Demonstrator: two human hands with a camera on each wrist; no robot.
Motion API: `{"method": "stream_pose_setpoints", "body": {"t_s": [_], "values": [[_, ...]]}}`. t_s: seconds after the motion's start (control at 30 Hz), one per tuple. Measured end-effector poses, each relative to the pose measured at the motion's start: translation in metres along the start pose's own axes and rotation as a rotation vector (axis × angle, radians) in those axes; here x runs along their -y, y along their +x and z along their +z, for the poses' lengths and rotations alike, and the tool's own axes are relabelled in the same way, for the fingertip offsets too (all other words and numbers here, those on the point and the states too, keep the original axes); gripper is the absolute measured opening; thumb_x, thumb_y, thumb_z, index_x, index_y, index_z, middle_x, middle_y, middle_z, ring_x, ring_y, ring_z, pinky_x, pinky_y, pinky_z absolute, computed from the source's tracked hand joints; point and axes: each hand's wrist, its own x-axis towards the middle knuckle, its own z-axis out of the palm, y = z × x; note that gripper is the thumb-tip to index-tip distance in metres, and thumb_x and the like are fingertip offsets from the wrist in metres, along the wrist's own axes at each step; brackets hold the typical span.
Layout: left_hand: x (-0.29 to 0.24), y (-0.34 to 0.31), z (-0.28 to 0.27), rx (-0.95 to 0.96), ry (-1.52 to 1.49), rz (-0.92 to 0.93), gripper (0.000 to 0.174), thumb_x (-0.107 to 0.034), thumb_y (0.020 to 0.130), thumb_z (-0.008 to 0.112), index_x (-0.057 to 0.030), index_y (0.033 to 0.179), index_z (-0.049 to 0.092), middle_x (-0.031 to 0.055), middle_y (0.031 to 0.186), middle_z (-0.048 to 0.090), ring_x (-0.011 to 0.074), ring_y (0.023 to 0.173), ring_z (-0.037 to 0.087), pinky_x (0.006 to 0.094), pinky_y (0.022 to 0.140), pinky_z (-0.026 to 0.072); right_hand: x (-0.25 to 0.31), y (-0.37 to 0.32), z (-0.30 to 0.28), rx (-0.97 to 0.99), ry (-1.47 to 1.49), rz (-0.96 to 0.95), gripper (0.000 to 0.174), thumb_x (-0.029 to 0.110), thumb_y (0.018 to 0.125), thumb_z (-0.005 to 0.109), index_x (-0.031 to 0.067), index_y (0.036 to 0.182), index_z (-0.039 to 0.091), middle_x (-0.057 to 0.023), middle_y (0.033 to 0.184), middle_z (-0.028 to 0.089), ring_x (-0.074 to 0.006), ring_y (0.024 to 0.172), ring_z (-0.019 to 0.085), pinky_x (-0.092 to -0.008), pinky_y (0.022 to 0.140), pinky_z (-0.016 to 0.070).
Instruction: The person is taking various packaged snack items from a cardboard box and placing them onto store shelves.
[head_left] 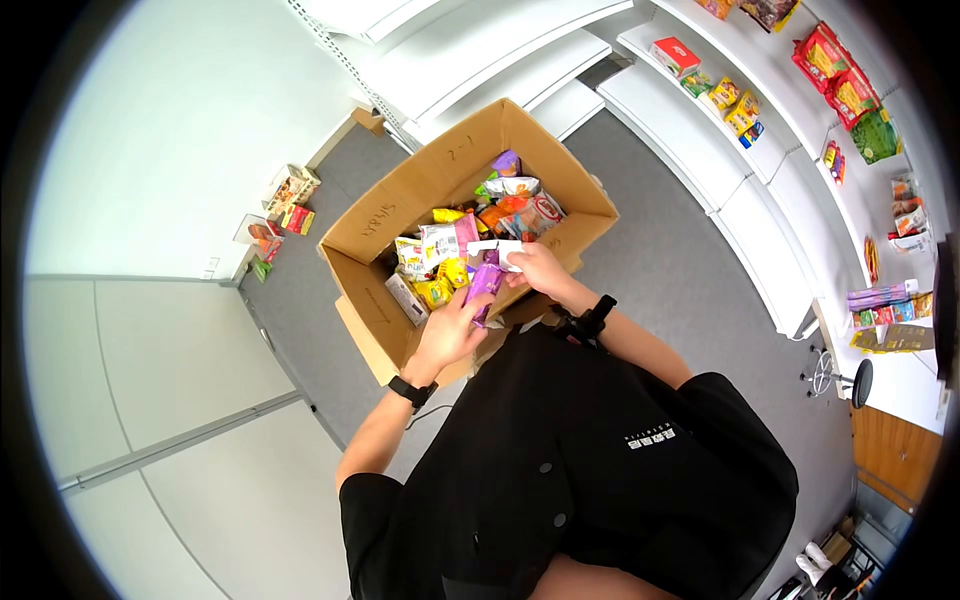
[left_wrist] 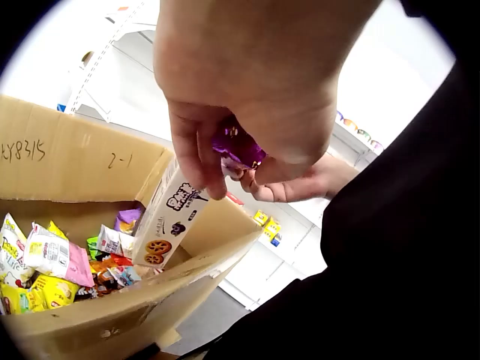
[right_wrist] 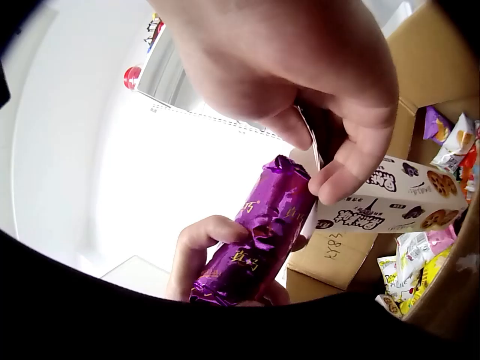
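Note:
My left hand (head_left: 450, 335) grips a shiny purple biscuit packet (right_wrist: 259, 232), its fingers wrapped round the middle. Close by, my right hand (head_left: 540, 268) pinches the end flap of a slim white biscuit box (right_wrist: 405, 195) printed with round cookies. The packet's upper end lies right beside the box's end in the right wrist view. Both are held over the near side of a large cardboard carton (head_left: 380, 215). Inside it lie a pink and white snack bag (head_left: 440, 243), several yellow bags (head_left: 435, 292) and another small box (head_left: 407, 298).
White shelves (head_left: 690, 130) with snack packs curve round the right, and more shelving (head_left: 480, 60) stands behind the carton. A few food packs (head_left: 290, 190) sit on the floor by the left wall. A stool (head_left: 861, 384) is at the far right.

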Motion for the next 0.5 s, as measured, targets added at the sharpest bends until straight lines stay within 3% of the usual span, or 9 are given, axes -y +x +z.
{"method": "stream_pose_setpoints", "body": {"t_s": [0.37, 0.4, 0.5], "values": [[0.014, 0.027, -0.027, 0.012, -0.205, -0.153, 0.047, -0.014, 0.077, 0.06, -0.0163, 0.122, 0.045, 0.0188, 0.095, 0.062, 0.0397, 0.086, 0.06, 0.0431, 0.074, 0.0487, -0.009, 0.013, 0.013, 0.015, -0.217, -0.186, 0.026, 0.017, 0.089, 0.047, -0.0065, 0.09, 0.058, -0.0106, 0.073, 0.063, -0.0182, 0.061, 0.062, -0.0303, 0.057, 0.0506], [0.019, 0.03, -0.027, -0.009, -0.26, -0.136, 0.046, -0.016, 0.079, 0.06, -0.016, 0.123, 0.045, 0.0173, 0.094, 0.063, 0.0349, 0.084, 0.063, 0.039, 0.075, 0.0491, -0.009, 0.013, 0.014, 0.032, -0.24, -0.19, 0.026, 0.017, 0.089, 0.047, -0.0064, 0.089, 0.058, -0.0106, 0.072, 0.063, -0.0181, 0.06, 0.062, -0.0302, 0.056, 0.0504], [0.033, 0.039, -0.03, 0.09, -0.395, -0.231, 0.046, -0.02, 0.079, 0.06, -0.0162, 0.121, 0.045, 0.0193, 0.094, 0.063, 0.0376, 0.087, 0.061, 0.0413, 0.076, 0.0489, -0.009, 0.014, 0.018, 0.049, -0.266, -0.185, 0.025, 0.017, 0.089, 0.047, -0.006, 0.088, 0.057, -0.0105, 0.072, 0.063, -0.0173, 0.06, 0.061, -0.0298, 0.056, 0.05]]}}
